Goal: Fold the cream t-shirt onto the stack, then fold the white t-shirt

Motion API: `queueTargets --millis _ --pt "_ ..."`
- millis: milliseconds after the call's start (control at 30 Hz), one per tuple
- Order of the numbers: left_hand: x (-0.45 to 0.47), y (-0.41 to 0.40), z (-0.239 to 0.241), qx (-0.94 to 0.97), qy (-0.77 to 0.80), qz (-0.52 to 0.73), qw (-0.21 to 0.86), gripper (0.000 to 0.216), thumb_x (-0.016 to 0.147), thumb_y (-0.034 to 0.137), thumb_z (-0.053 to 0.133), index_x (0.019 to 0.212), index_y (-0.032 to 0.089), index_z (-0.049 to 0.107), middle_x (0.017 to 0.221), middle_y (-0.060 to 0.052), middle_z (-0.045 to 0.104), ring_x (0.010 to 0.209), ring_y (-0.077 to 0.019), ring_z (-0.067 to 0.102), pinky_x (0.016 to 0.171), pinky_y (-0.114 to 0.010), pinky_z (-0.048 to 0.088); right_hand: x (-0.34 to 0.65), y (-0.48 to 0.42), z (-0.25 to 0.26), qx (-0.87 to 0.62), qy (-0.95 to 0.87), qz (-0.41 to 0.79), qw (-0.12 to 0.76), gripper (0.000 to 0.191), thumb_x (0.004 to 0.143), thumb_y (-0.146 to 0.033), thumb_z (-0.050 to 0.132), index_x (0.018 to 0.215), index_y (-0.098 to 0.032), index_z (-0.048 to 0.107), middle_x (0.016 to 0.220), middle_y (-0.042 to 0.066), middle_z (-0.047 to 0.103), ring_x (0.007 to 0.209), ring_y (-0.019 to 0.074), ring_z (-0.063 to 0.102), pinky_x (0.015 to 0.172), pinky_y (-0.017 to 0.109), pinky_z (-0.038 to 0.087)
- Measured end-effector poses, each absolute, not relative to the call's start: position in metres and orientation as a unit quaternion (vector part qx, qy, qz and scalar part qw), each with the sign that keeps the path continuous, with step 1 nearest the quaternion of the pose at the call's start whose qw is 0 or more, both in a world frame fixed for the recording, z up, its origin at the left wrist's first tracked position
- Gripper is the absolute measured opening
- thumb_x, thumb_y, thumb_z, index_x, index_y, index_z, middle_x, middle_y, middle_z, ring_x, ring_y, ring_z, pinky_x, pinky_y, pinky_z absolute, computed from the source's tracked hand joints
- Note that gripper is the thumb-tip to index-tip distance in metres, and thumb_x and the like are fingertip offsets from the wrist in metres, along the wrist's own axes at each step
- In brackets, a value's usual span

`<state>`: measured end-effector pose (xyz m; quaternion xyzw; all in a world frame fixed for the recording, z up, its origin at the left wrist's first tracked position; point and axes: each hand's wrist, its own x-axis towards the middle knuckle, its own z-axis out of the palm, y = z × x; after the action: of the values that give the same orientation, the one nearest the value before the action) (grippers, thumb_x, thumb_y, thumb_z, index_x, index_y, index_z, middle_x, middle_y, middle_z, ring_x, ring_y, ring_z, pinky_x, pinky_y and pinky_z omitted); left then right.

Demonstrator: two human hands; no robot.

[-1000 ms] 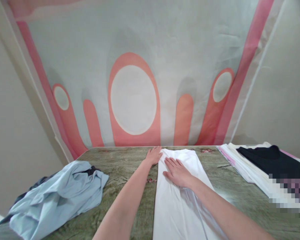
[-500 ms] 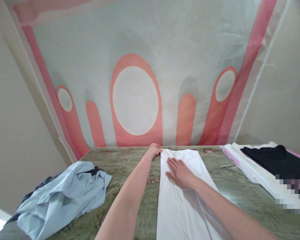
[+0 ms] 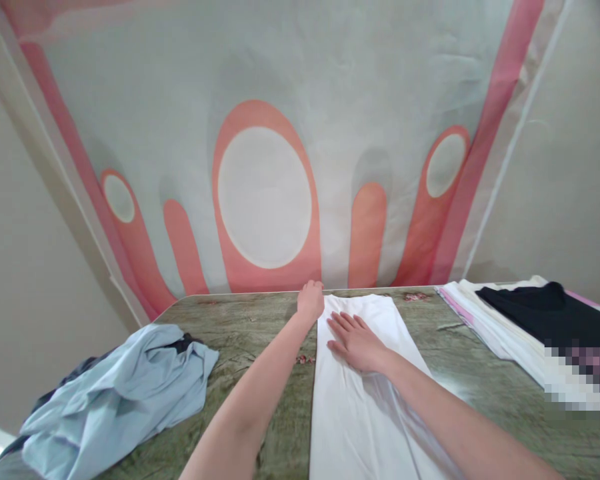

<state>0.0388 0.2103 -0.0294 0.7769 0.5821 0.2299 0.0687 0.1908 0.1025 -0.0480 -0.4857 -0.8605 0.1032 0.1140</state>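
A white garment [image 3: 350, 413], folded into a long strip, lies lengthwise on the table with its short end near the far edge. Flat on its upper part rests my right hand [image 3: 357, 341], fingers spread and palm down. Beside the strip's far left corner is my left hand [image 3: 311, 301], slightly raised with its fingers curled together. No cloth shows in the left hand, though its palm side is hidden. Faint creases run through the white fabric near my right wrist.
A crumpled light-blue garment [image 3: 125, 400] lies over darker cloth at the left. On the right is a stack of folded white clothes [image 3: 505, 333] with a black garment [image 3: 535, 310] on top. Behind the wood-patterned table [image 3: 250, 327] hangs a pink and grey backdrop [image 3: 405, 87].
My left hand has lifted from the garment's far left corner, its fingers curling. My right hand stays flat on the cloth. The whole view has shifted slightly.
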Motion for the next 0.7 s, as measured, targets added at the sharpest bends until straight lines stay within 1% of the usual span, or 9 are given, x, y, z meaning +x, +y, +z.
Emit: queueTargets --millis 133,167,233,300,367,433,500,600,700 --pt "0.05 0.182 -0.036 0.84 0.49 0.219 0.076 0.021 0.077 0.008 0.046 0.087 0.018 0.06 0.101 -0.006 0.058 0.101 -0.0184 0.052 0.094 -0.03 0.038 0.19 0.103 -0.05 -0.488 -0.855 0.104 0.141 0.065 0.088 -0.051 0.03 0.14 -0.013 0.029 0.147 0.012 0.024 0.136 0.0258 0.015 0.109 0.046 0.007" --pt "0.051 0.177 -0.039 0.849 0.473 0.221 0.08 0.022 0.078 0.008 0.044 0.089 0.018 0.06 0.1 -0.006 0.058 0.1 -0.0173 0.053 0.092 -0.029 0.039 0.189 0.102 -0.051 -0.49 -0.852 0.106 0.151 0.065 0.088 -0.05 0.033 0.14 -0.011 0.03 0.147 0.014 0.024 0.136 0.0257 0.016 0.109 0.045 0.008" --pt "0.052 0.17 -0.044 0.858 0.45 0.233 0.086 0.027 0.084 0.011 0.038 0.102 0.018 0.056 0.104 -0.005 0.058 0.101 -0.0158 0.052 0.092 -0.028 0.04 0.188 0.103 -0.052 -0.494 -0.844 0.107 0.18 0.068 0.085 -0.048 0.039 0.139 -0.008 0.03 0.148 0.016 0.021 0.136 0.0254 0.017 0.109 0.044 0.01" --pt "0.051 0.167 -0.046 0.864 0.429 0.248 0.084 0.03 0.089 0.015 0.032 0.112 0.017 0.051 0.109 -0.006 0.057 0.103 -0.0156 0.051 0.093 -0.029 0.039 0.189 0.104 -0.052 -0.494 -0.835 0.103 0.219 0.071 0.082 -0.046 0.046 0.139 -0.006 0.029 0.148 0.016 0.019 0.135 0.0245 0.019 0.109 0.039 0.014" --pt "0.049 0.167 -0.047 0.878 0.404 0.246 0.076 0.031 0.092 0.02 0.03 0.114 0.017 0.051 0.112 -0.007 0.056 0.106 -0.0167 0.051 0.095 -0.031 0.038 0.193 0.107 -0.049 -0.495 -0.827 0.095 0.249 0.069 0.08 -0.043 0.049 0.136 -0.006 0.033 0.146 0.016 0.026 0.133 0.0233 0.025 0.108 0.034 0.02" --pt "0.047 0.165 -0.047 0.892 0.387 0.225 0.064 0.031 0.092 0.023 0.031 0.114 0.017 0.053 0.115 -0.008 0.056 0.108 -0.0178 0.05 0.096 -0.032 0.037 0.202 0.113 -0.045 -0.508 -0.819 0.083 0.254 0.058 0.082 -0.039 0.046 0.13 -0.007 0.043 0.139 0.015 0.038 0.129 0.0223 0.032 0.107 0.032 0.022" --pt "0.047 0.162 -0.045 0.899 0.389 0.195 0.054 0.032 0.092 0.025 0.034 0.117 0.017 0.052 0.121 -0.008 0.054 0.113 -0.0185 0.048 0.099 -0.032 0.035 0.215 0.12 -0.041 -0.553 -0.795 0.056 0.244 0.047 0.084 -0.034 0.042 0.123 -0.009 0.051 0.134 0.014 0.044 0.126 0.0226 0.036 0.107 0.032 0.022" --pt "0.05 0.154 -0.041 0.901 0.4 0.158 0.053 0.036 0.091 0.022 0.033 0.123 0.018 0.049 0.129 -0.007 0.05 0.12 -0.0173 0.043 0.103 -0.03 0.029 0.236 0.13 -0.044 -0.645 -0.731 -0.004 0.222 0.05 0.085 -0.034 0.04 0.128 -0.009 0.047 0.141 0.014 0.035 0.131 0.0262 0.027 0.108 0.037 0.016" --pt "0.056 0.146 -0.041 0.906 0.399 0.13 0.056 0.04 0.093 0.026 0.029 0.13 0.021 0.043 0.139 -0.004 0.04 0.129 -0.0163 0.032 0.107 -0.033 0.02 0.25 0.135 -0.055 -0.686 -0.709 0.009 0.163 0.062 0.088 -0.046 0.032 0.137 -0.008 0.034 0.148 0.013 0.022 0.135 0.0272 0.017 0.108 0.042 0.012"
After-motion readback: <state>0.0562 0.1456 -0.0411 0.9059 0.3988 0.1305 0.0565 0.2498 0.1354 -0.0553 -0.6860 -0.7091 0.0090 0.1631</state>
